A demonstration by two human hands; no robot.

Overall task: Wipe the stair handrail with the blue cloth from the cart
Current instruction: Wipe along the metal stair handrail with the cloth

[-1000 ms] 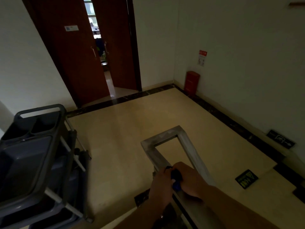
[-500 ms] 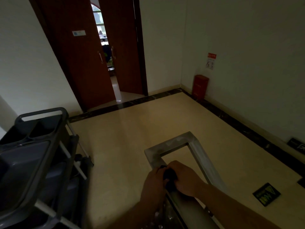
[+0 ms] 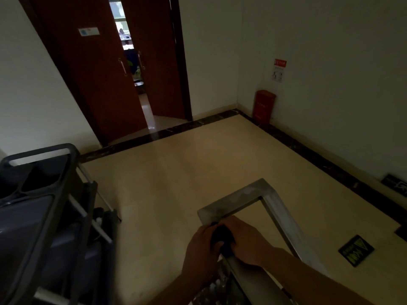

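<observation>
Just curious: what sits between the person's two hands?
The blue cloth, on the handrail, gripped by left hand and right hand; the head view shows it.

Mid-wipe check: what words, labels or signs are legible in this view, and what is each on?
Nothing is legible; each is too small or blurred.
White label plate on the dark red wooden door: blurred.
Red-and-white paper notice on the pale right wall: too small.
Red box at the wall's foot: faint front marks, unreadable.
Black-and-green sticker on the beige floor: blurred.
Dark sign low on that wall: blurred.
</observation>
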